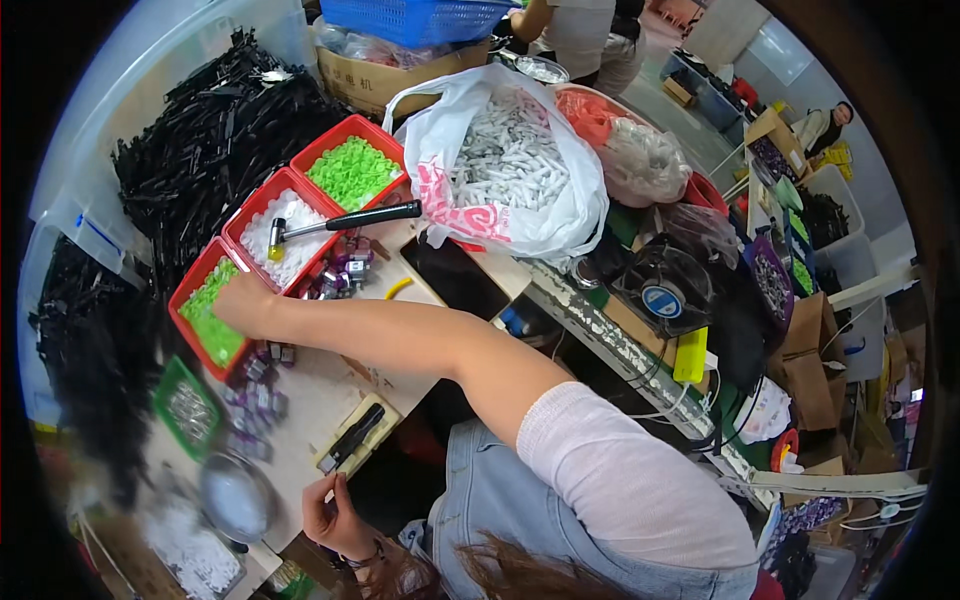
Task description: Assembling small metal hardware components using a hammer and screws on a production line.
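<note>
My right hand (245,303) reaches across the table into a red tray (222,360) of small bright green pieces (203,310). Its fingertips are hidden there. My left hand (340,516) is low in the picture, thumb and finger pinched together; whatever is between them is too small to name. Just above it lies a cream block (378,428) with a slim black part (352,438) set in it. A second red tray holds white pieces (278,213), and a third has green pieces (350,170). Across the white pieces' tray rests a hammer (370,215) with a black handle.
Heaps of black plastic parts (220,130) fill clear bins at left. A white bag (430,150) of small pale pieces stands behind. Purple-and-silver parts (255,400), a green tray (170,385) and a metal bowl (238,497) lie nearby. A small black fan (665,290) sits right; people stand farther back.
</note>
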Demonstrator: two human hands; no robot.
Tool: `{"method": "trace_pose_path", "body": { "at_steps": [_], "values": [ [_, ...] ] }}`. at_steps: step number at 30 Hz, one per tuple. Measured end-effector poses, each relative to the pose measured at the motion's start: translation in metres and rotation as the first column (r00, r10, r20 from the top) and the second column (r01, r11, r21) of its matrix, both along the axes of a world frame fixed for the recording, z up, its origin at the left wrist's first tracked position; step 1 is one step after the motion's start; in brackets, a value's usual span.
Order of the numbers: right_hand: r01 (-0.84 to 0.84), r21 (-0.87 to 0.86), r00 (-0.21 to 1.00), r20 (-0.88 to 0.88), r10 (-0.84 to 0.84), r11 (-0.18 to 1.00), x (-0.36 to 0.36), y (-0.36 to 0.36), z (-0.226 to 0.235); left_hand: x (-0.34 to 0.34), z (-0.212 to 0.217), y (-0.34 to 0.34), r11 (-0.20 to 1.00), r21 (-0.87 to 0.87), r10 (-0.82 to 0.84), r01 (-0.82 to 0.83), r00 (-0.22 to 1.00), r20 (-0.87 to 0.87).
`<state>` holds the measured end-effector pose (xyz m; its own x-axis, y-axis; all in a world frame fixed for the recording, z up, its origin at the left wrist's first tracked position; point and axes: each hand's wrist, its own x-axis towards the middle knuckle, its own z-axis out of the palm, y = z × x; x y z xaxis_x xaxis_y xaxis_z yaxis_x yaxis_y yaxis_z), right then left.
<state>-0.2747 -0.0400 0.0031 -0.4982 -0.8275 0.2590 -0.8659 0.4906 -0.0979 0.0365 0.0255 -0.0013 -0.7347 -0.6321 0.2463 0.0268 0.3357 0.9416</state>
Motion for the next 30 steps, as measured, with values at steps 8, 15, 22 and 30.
{"method": "trace_pose_path", "body": {
  "at_steps": [8, 15, 22, 30],
  "values": [
    [0.012, -0.041, 0.999, 0.038, -0.011, 0.999, -0.015, -0.025, -0.015, 0.005, 0.000, -0.002, 0.999, 0.029, -0.017, 0.016, 1.000, 0.024],
    [-0.001, -0.002, 0.997, 0.075, 0.001, 1.000, -0.009, -0.021, -0.003, 0.011, -0.006, 0.007, 0.991, 0.133, -0.005, 0.003, 1.000, 0.009],
    [0.021, -0.079, 0.974, 0.228, -0.002, 0.997, 0.001, -0.013, 0.021, 0.017, -0.002, 0.002, 0.985, 0.160, 0.069, -0.060, 0.996, -0.049],
    [-0.150, -0.449, 0.843, 0.407, 0.352, 0.881, -0.008, 0.003, 0.011, 0.029, 0.038, -0.018, 0.857, 0.495, 0.107, -0.146, 0.989, 0.106]
  ]
}}
